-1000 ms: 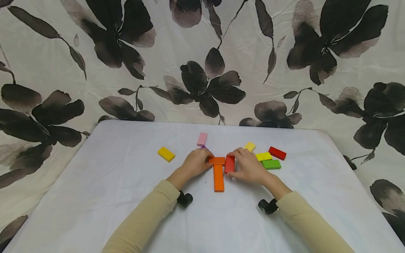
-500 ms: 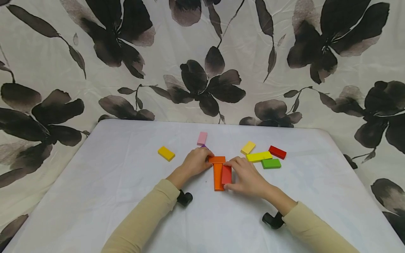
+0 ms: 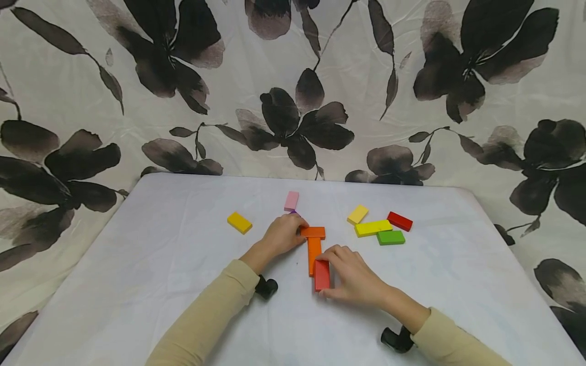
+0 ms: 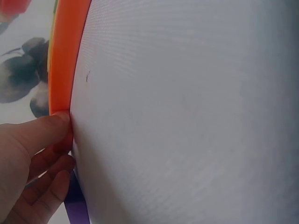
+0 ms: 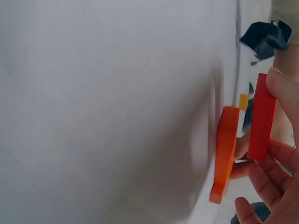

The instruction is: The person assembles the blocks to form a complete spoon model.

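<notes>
A long orange block (image 3: pixel 313 251) lies lengthwise on the white tabletop, with a second orange block (image 3: pixel 317 232) set crosswise at its far end. My left hand (image 3: pixel 284 235) pinches the left end of that crosswise block between thumb and fingers. A purple block (image 4: pixel 76 200), mostly hidden in the head view, lies beside the left fingers. My right hand (image 3: pixel 359 278) holds a red block (image 3: pixel 322 277) by its two ends, thumb at the near one. In the right wrist view, the red block (image 5: pixel 262 116) hangs above the orange blocks, a gap between them.
A pink block (image 3: pixel 291 201) lies behind the left hand, and a darker yellow block (image 3: pixel 239 222) is off to the left. On the right lie a pale yellow block (image 3: pixel 357 214), a long yellow block (image 3: pixel 373 228), a green block (image 3: pixel 391 237) and another red block (image 3: pixel 400 221).
My right hand has carried the red block from beside the crosswise orange block toward me, to the near end of the long orange one. The left hand stays in place.
</notes>
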Available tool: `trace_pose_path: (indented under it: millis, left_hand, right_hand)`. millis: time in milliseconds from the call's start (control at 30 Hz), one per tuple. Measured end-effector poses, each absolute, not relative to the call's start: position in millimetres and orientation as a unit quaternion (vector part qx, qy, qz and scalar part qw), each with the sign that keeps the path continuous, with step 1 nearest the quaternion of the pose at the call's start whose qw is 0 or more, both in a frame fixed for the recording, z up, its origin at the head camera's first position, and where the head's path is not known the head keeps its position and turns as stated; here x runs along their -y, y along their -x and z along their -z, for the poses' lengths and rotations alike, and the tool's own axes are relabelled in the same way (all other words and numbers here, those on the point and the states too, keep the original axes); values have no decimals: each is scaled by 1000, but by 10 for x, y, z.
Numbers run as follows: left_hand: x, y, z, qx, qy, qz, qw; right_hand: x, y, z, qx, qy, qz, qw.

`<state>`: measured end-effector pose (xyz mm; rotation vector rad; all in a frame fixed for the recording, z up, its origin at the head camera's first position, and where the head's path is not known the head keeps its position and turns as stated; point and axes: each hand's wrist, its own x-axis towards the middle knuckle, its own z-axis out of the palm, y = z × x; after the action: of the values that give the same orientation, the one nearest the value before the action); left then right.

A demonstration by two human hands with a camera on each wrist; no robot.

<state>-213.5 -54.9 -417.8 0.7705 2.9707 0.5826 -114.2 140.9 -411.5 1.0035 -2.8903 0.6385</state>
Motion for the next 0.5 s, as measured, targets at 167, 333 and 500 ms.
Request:
trace_pose_path:
  millis: [167, 333, 500]
  left_hand:
    - [549, 2140, 4181, -949, -251, -191, 3]
    - [553, 2136, 4183, -948, -254, -190, 2]
    - [558, 2130, 4183, -948, -252, -194, 2]
  right_hand:
    - [-1391, 1068, 4140, 921, -331, -207, -1]
    - [-1383, 1014, 4168, 918, -339, -207, -8]
    - [-1375, 991, 4194, 916, -343, -207, -10]
